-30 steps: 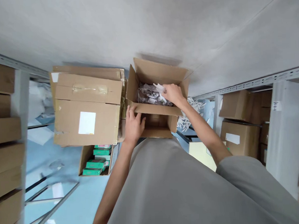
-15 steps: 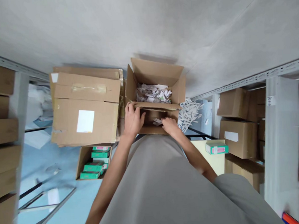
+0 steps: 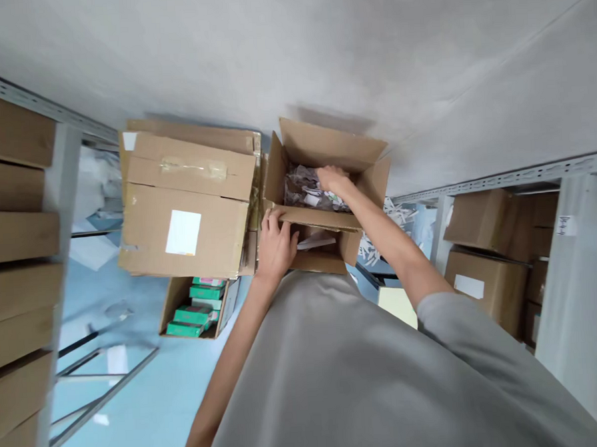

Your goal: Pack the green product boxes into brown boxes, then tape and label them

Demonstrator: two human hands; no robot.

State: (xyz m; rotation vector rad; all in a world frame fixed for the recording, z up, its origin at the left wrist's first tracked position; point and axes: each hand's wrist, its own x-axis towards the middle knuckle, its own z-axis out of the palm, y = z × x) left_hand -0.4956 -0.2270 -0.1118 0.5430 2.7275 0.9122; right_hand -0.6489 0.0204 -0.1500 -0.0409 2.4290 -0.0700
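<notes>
Two open cardboard boxes stand one behind the other before me. The far box (image 3: 334, 141) holds crumpled paper scraps (image 3: 301, 188). The near box (image 3: 350, 247) is partly hidden by the flaps between them and has a white paper piece (image 3: 317, 241) inside. My left hand (image 3: 276, 248) hooks its fingers over the cardboard at the left corner where the boxes meet, thumb toward the near box. Reaching across into the far box, my right hand (image 3: 332, 179) has its fingers curled down on the paper scraps; its fingertips are hidden.
Flattened cardboard cartons (image 3: 192, 209) are stacked to the left. Below them stands a carton of green boxes (image 3: 193, 314). White paper strips (image 3: 398, 211) lie in a heap at the right. Shelving with cartons (image 3: 486, 274) flanks both sides, and a wall (image 3: 289, 50) rises behind.
My right hand has moved from the near box up into the far box, onto the scraps. My left hand stays at the boxes' left corner. The view has shifted slightly.
</notes>
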